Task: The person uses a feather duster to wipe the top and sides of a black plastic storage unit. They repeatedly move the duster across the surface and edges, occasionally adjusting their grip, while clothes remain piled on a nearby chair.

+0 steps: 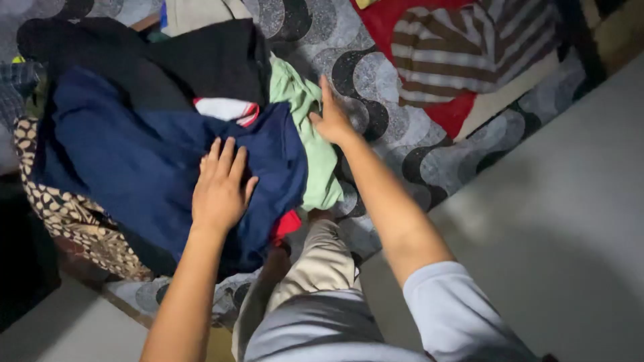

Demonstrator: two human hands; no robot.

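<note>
A bed covered by a grey and black sheet of overlapping scale shapes [376, 74] fills the upper part of the view, with pale floor [570, 221] to the right; on the sheet lies a heap of clothes, and further back a red cloth [449, 110] carries a brown-and-white striped piece [463, 47]. The left hand [220, 184] lies flat, palm down, fingers spread and pointing away from the person, pressed on a navy garment [127, 167] at the front of the heap; its bare forearm runs straight back toward the camera; it grips nothing. The right hand [331, 117] reaches further out on an extended arm with a pale grey sleeve [456, 315] at the shoulder; fingers mostly straight, index raised, the fingertips touching the edge of a light green garment [315, 147]; it is open, not closed on the cloth. The green garment lies as a long strip, its long axis running from the heap's middle down toward the person, just beside the navy one's right edge. Black clothing [201, 60] sits behind the navy garment; a patterned brown cloth [74, 214] shows under it on the left; a white piece with red trim [225, 109] peeks out between.
</note>
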